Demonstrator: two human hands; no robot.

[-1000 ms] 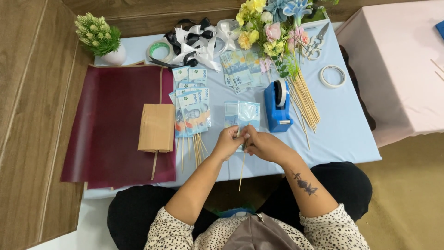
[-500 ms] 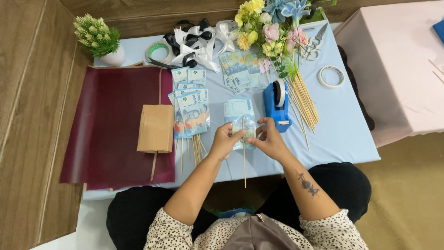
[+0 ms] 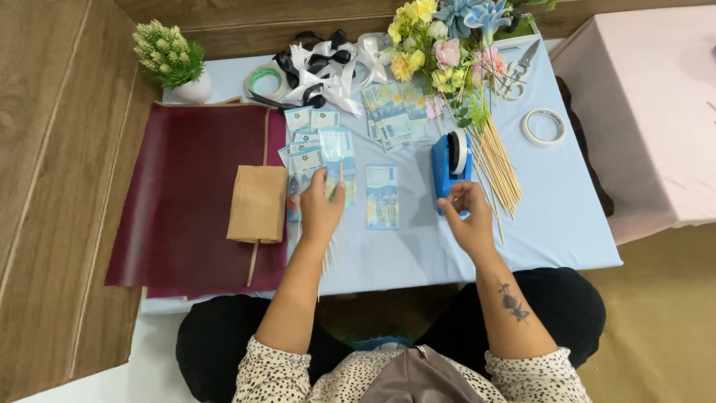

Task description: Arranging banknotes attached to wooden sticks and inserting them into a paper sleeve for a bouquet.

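My left hand (image 3: 322, 213) grips a clear-wrapped blue banknote on a wooden skewer (image 3: 337, 155) and holds it over a fanned pile of similar skewered banknotes (image 3: 306, 160). My right hand (image 3: 466, 218) is at the near end of a blue tape dispenser (image 3: 446, 168), fingers curled against it; whether it pinches any tape is not visible. A single bare banknote (image 3: 382, 196) lies flat on the light blue tabletop (image 3: 552, 224) between my hands.
A maroon wrapping sheet (image 3: 186, 194) with a brown paper bag (image 3: 257, 203) lies at the left. Loose skewers (image 3: 500, 168) lie right of the dispenser. At the back are artificial flowers (image 3: 447, 45), ribbons (image 3: 328, 67), loose banknotes (image 3: 395, 112), scissors (image 3: 522, 67), tape rolls (image 3: 544, 125) and a small potted plant (image 3: 171, 60).
My hands were together at the table's front on one skewered banknote. They have parted: the left carried it to the pile, the right went to the tape dispenser.
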